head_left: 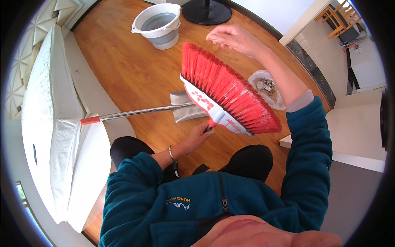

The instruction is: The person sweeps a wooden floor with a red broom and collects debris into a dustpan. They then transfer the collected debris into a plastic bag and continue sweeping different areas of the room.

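My left hand (197,138) is wrapped round the neck of a broom, just below its white head with red flower prints. The broom head (230,92) is held up with its long red bristles fanned away from me, tilted down to the right. Above the bristles' far end, apart from them, is my right hand (236,39), its fingers bent in toward the thumb; whatever they may pinch is too small to make out. Behind the broom head lies a metal dustpan (181,114), partly hidden, its long silver handle with a red end reaching left to the bed.
A white and grey bucket (166,39) stands on the wooden floor (111,53) at the far side, near a round black stand base (207,12). An open clear plastic bag (259,76) with debris sits beneath my right forearm. A white-covered bed (53,123) lines the left.
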Motion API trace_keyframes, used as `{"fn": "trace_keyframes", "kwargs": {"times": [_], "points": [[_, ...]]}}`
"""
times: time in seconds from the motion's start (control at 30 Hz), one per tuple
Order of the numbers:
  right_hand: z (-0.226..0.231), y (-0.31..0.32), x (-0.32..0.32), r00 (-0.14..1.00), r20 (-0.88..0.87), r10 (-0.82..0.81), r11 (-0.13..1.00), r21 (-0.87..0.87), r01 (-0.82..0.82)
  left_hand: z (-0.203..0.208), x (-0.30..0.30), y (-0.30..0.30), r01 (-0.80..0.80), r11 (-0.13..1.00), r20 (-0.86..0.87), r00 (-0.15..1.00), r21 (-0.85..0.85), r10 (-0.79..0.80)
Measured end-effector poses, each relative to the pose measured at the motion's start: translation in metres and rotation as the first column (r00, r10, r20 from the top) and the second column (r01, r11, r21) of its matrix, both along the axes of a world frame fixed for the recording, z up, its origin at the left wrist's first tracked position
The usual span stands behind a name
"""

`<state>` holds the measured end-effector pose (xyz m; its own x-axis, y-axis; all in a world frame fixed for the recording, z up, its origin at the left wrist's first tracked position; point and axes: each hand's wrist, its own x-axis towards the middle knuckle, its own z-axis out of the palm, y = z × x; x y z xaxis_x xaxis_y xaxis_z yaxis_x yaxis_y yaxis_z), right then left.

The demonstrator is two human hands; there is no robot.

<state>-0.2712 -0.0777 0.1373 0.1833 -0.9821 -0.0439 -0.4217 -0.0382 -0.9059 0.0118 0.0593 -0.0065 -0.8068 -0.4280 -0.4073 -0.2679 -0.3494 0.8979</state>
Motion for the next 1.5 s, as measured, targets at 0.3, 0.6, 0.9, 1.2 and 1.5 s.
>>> {"fn": "trace_keyframes", "kwargs": {"times": [0.3,0.6,0.9,1.2,1.5], "points": [[0.010,-0.050,0.051,0.869,-0.477,-0.131,0.991,-0.084,0.103,-0.020,-0.001,-0.005,0.019,0.995,0.031,0.999,-0.099,-0.016],[0.024,-0.063,0.028,0.611,-0.788,-0.074,0.995,-0.018,0.097,-0.037,0.001,0.002,-0.007,0.982,0.003,1.000,-0.190,0.008],[-0.090,0.099,-0.156,0.691,-0.543,-0.477,0.807,0.041,0.589,-0.034,-0.001,-0.003,-0.198,0.980,0.054,0.979,0.025,0.196],[-0.255,0.219,-0.180,0.220,-0.942,-0.254,0.732,-0.038,0.680,-0.018,0.008,-0.003,-0.479,0.857,0.062,0.877,0.189,0.477],[-0.287,0.231,-0.165,0.390,-0.889,-0.240,0.710,0.114,0.695,-0.029,0.009,-0.003,-0.392,0.908,0.020,0.919,0.147,0.393]]}}
